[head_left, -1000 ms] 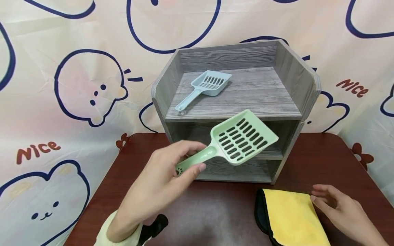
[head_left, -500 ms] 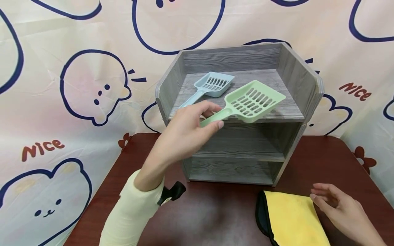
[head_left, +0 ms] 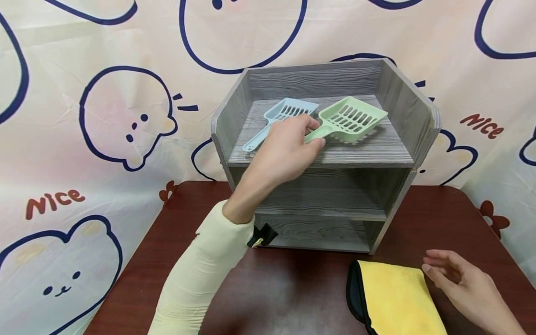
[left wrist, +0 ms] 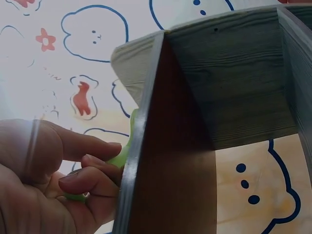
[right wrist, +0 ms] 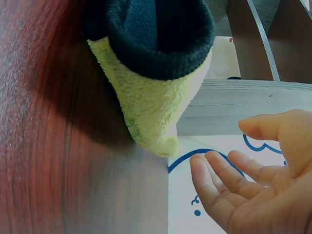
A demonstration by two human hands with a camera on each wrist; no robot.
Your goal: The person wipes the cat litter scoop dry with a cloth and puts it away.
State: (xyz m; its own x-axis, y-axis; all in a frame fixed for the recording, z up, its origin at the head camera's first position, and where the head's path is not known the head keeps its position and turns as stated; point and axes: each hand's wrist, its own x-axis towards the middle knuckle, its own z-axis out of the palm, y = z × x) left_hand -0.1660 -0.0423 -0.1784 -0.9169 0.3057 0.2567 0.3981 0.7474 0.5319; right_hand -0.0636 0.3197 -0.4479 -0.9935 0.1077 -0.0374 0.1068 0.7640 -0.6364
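Observation:
My left hand (head_left: 289,151) holds a green litter scoop (head_left: 335,126) by its handle, above the top board of a small grey wooden shelf (head_left: 387,151). Whether the scoop touches the board I cannot tell. Left of it lies a light blue litter scoop (head_left: 274,115), partly hidden behind my fingers. In the left wrist view, thumb and fingers close around the green handle (left wrist: 119,158) by the board's edge. My right hand (head_left: 466,284) rests at the table's right with loosely bent fingers, beside a folded yellow cloth (head_left: 402,298) with black edging, and holds nothing.
The shelf has raised sides and a back around its top, with open compartments below. It stands toward the rear of a dark red-brown table (head_left: 293,288). A patterned cartoon curtain (head_left: 125,195) hangs close behind and at both sides.
My left hand has carried the green scoop up and forward, from in front of the shelf to over its top board, right of the blue scoop. The right hand and cloth stay put.

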